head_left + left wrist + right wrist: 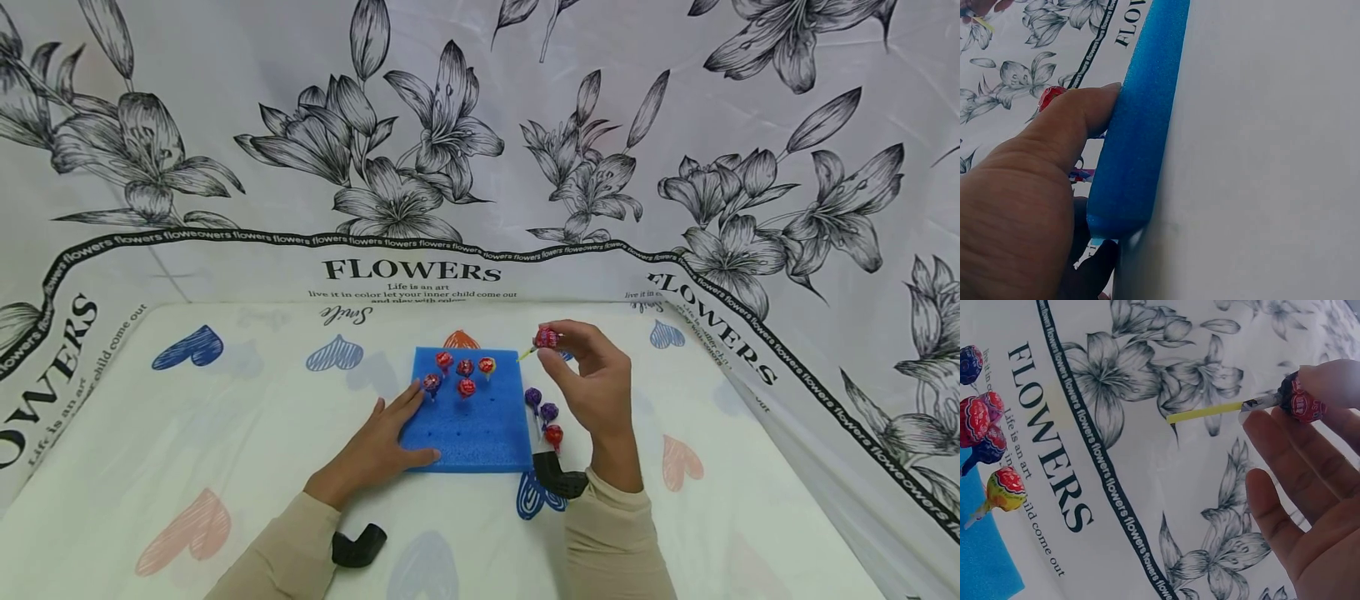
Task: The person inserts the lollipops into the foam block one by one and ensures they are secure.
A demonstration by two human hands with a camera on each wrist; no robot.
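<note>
A blue foam block [480, 433] lies on the table with several wrapped lollipops [467, 387] standing upright in its far half. My left hand [386, 442] rests on the block's left side, thumb on its near edge and fingers along the left edge. In the left wrist view the thumb presses the foam [1138, 144]. My right hand [592, 375] is raised beyond the block's far right corner and pinches a lollipop [546, 337] by its red and dark wrapped head. Its yellow stick [1204, 413] points left, away from the fingers, in the right wrist view.
Right of the block lie two purple lollipops [549, 412] and a red one [553, 435]. A black curved piece [558, 477] is at the right wrist, another [360, 546] at the left. A heart-patterned cloth [247, 467] covers the table; a flower-printed curtain [480, 125] hangs behind.
</note>
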